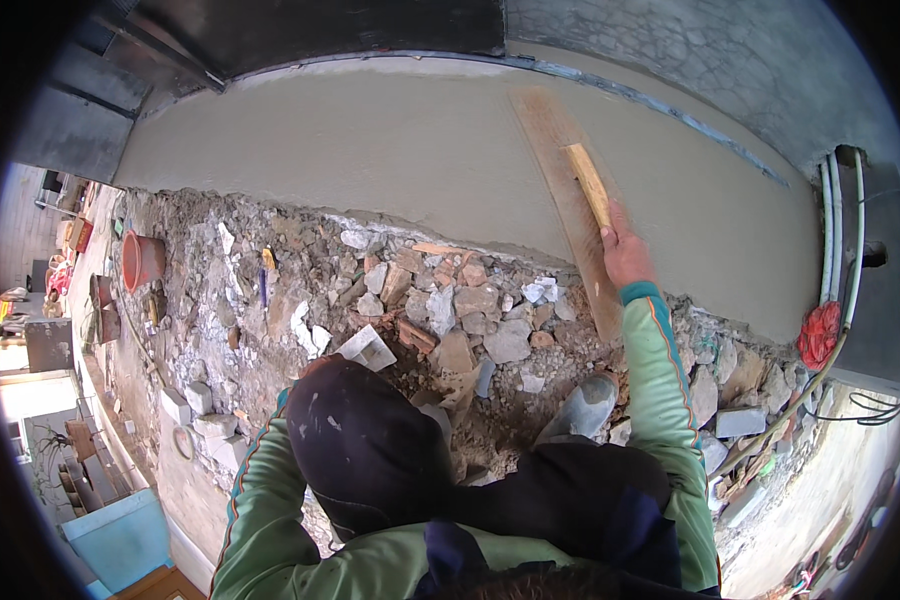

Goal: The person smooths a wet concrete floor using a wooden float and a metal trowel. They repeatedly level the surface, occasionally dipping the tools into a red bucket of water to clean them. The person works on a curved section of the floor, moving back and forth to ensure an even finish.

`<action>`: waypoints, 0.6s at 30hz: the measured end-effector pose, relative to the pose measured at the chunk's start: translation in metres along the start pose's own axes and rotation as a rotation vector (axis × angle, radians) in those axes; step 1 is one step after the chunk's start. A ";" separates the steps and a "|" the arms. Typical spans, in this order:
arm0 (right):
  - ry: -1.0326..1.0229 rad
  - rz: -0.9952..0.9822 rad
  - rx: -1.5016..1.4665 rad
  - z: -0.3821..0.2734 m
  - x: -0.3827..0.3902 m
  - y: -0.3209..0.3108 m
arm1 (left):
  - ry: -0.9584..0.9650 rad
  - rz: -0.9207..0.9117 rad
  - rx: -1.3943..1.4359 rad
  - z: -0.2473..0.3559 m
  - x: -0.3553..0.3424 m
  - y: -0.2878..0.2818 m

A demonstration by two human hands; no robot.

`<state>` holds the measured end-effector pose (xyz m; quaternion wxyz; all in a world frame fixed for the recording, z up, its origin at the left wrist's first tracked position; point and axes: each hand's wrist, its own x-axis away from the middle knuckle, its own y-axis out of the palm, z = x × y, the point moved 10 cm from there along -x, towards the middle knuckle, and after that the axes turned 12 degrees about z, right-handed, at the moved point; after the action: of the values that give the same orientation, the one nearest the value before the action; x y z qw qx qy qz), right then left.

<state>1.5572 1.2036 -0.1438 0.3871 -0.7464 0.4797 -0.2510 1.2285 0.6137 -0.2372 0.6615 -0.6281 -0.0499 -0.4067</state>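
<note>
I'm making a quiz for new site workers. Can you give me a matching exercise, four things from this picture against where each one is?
Things:
1. wooden float
2. orange bucket
3. red bag
4. rubble

Places:
A. far left, on the debris
B. far right, beside the white pipes
C. flat on the wet screed, its handle held by the right hand
D. below the screed's edge

Pairs: 1-C, 2-A, 3-B, 4-D

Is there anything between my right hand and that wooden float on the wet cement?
Nothing visible. Your right hand already grips the wooden float by its handle, and the float lies flat on the smooth cement.
</note>
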 end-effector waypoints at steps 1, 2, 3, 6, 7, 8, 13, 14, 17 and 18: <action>0.025 0.008 -0.007 0.010 0.004 -0.007 | 0.000 -0.001 0.000 -0.003 -0.001 0.002; 0.036 0.040 -0.015 0.023 0.006 -0.018 | 0.007 -0.002 0.005 -0.001 -0.005 0.005; 0.043 0.069 -0.026 0.037 0.009 -0.025 | 0.009 -0.001 0.003 -0.002 -0.007 0.007; 0.117 0.138 0.003 0.077 0.023 -0.055 | 0.016 0.001 0.009 -0.006 -0.014 0.014; 0.145 0.154 0.020 0.087 0.028 -0.065 | 0.013 0.006 0.012 -0.011 -0.014 0.016; 0.193 0.169 0.016 0.105 0.033 -0.074 | 0.015 0.007 0.021 -0.013 -0.016 0.021; 0.362 0.302 -0.069 0.207 0.070 -0.099 | 0.017 0.049 0.037 -0.046 -0.011 0.044; 0.462 0.311 -0.179 0.217 0.087 -0.104 | 0.027 0.069 0.025 -0.053 -0.007 0.048; 0.443 0.490 -0.126 0.280 0.130 -0.148 | 0.116 0.213 -0.069 -0.056 -0.014 0.064; 0.456 0.556 -0.086 0.300 0.154 -0.177 | 0.179 0.280 -0.067 -0.020 -0.013 0.056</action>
<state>1.9368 1.2067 -0.1710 0.2920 -0.5278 0.7485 -0.2757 1.2446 0.5957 -0.2931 0.6922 -0.6120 0.1108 -0.3662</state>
